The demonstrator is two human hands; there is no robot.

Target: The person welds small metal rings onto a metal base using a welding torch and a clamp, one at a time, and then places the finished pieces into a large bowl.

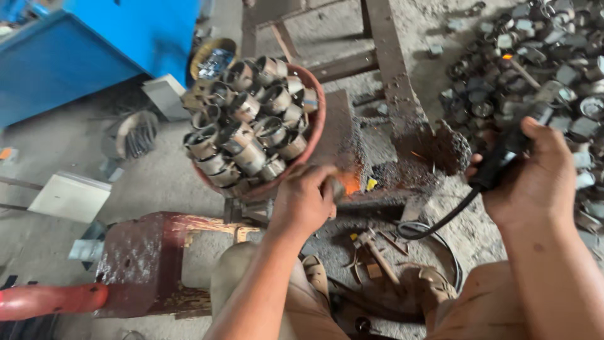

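Nearest, the person's knees frame a floor littered with metal scraps, and a rusty red steel block [141,258] stands near left. The left hand [304,200] is closed around a small metal ring piece [335,187], pressed low beside an orange glow [350,182], apparently to steady it there. The right hand [535,173] grips a black tool handle [500,160] whose cable [434,223] loops down to the floor, angled toward that glow. Farther left, a red basin [311,135] heaped with short metal rings sits within reach; far right lies a loose pile of similar rings [541,69].
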